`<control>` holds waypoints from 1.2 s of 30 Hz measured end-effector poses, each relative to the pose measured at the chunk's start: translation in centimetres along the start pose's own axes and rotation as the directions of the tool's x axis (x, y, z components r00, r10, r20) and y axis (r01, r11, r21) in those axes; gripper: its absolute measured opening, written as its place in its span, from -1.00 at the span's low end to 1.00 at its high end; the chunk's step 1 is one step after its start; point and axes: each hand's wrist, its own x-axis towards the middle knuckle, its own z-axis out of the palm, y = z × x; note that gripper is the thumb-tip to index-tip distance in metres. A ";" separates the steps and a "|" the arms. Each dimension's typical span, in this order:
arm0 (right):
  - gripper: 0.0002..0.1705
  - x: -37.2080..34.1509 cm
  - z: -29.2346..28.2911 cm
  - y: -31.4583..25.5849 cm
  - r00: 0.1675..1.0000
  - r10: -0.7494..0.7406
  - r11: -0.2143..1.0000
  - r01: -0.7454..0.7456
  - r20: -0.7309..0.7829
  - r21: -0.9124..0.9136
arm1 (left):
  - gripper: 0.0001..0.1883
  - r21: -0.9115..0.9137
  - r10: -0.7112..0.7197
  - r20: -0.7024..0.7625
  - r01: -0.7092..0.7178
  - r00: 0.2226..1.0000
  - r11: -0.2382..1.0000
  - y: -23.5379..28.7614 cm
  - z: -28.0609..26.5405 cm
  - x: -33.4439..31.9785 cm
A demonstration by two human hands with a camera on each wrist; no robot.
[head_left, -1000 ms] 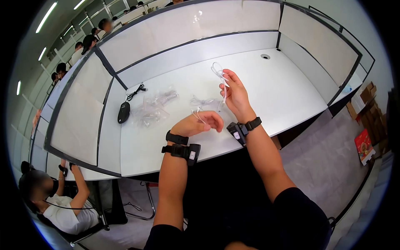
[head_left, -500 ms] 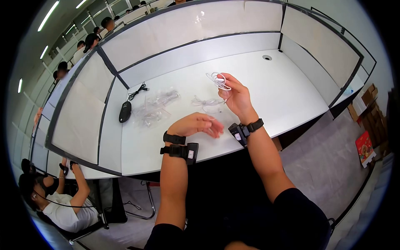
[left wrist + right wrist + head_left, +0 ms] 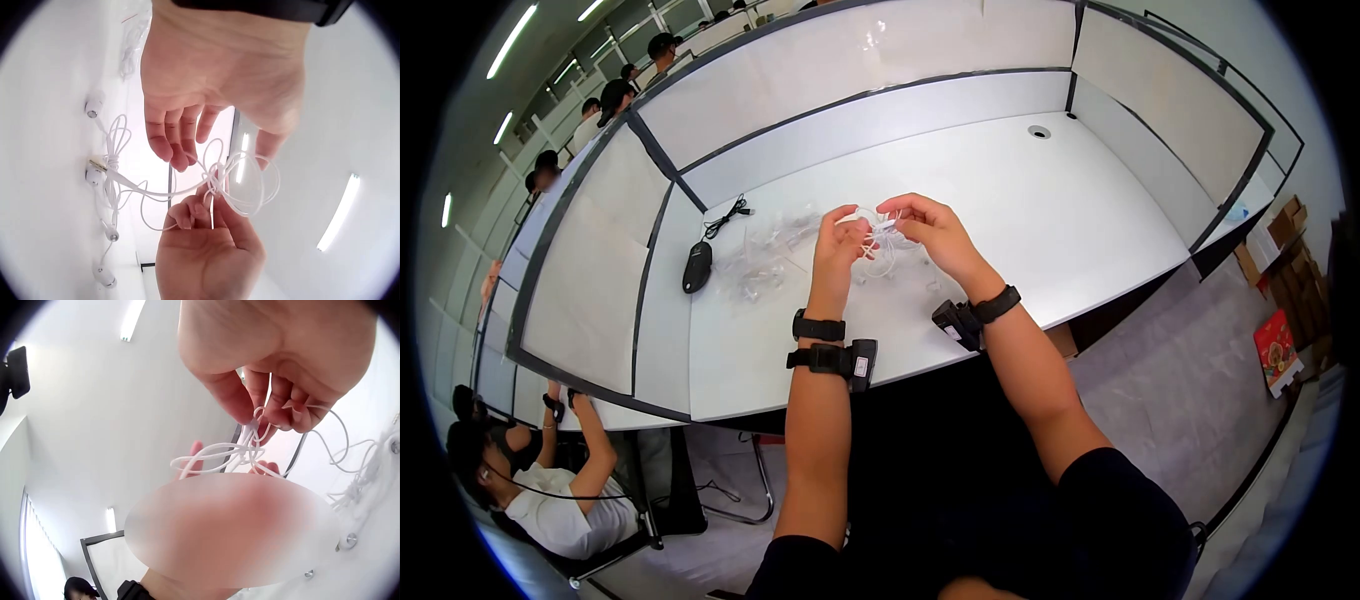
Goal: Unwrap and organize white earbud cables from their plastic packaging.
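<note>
In the head view both hands are raised close together over the desk. My right hand (image 3: 937, 236) pinches a coiled white earphone cable (image 3: 219, 181) between thumb and fingers, where its loops are bunched. A thin plug (image 3: 97, 165) sticks out from the coil in the left wrist view. My left hand (image 3: 832, 250) is at the loops' other side, its fingers extended and apart, the thumb overlapping a loop in that view. Another white earphone bundle (image 3: 115, 140) lies on the desk, with several round earbuds (image 3: 94, 106) around it.
Crumpled clear plastic bags (image 3: 760, 268) lie left of the hands. A black mouse (image 3: 697, 267) with its bundled cord (image 3: 728, 218) sits by the left partition. Low partitions (image 3: 870, 65) enclose the white desk (image 3: 1050, 215). A seated person (image 3: 565, 505) is at the lower left.
My right hand has brought the coiled cable left and lower. My left hand has risen from near the desk's front to meet it, fingers now pointing up around the loops.
</note>
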 end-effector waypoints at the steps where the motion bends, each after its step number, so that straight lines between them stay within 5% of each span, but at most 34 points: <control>1: -0.63 0.1 -0.1 0.6 1.000 -0.015 1.000 0.015 0.007 0.014 | -0.57 -0.005 -0.032 0.081 0.032 0.996 0.999 -0.3 -0.6 0.2; 4: -0.58 0.0 0.1 0.2 1.000 0.008 0.997 -0.008 -0.009 0.077 | -0.52 0.066 -0.050 0.115 0.042 0.992 0.997 0.2 -0.6 -0.1; 11: -0.64 0.1 0.2 0.7 0.999 -0.018 0.982 0.023 -0.033 0.188 | -0.50 -0.078 -0.144 0.143 0.156 0.979 0.985 0.9 -0.6 -0.2; 14: -0.72 0.2 0.1 1.1 0.999 0.028 0.998 -0.030 0.032 0.055 | -0.53 -0.100 -0.107 0.139 0.121 0.985 0.988 0.6 -0.8 -0.1; 25: -0.83 -0.2 0.5 0.4 0.989 0.115 0.962 -0.135 -0.094 -0.237 | -0.59 0.108 0.090 0.106 -0.102 0.990 0.989 -0.4 -0.4 0.0; 36: -0.79 -0.7 1.0 0.1 0.996 -0.083 0.889 0.055 -0.043 -0.455 | -0.82 0.216 -0.068 0.160 0.032 0.985 0.976 -0.2 -0.5 -0.1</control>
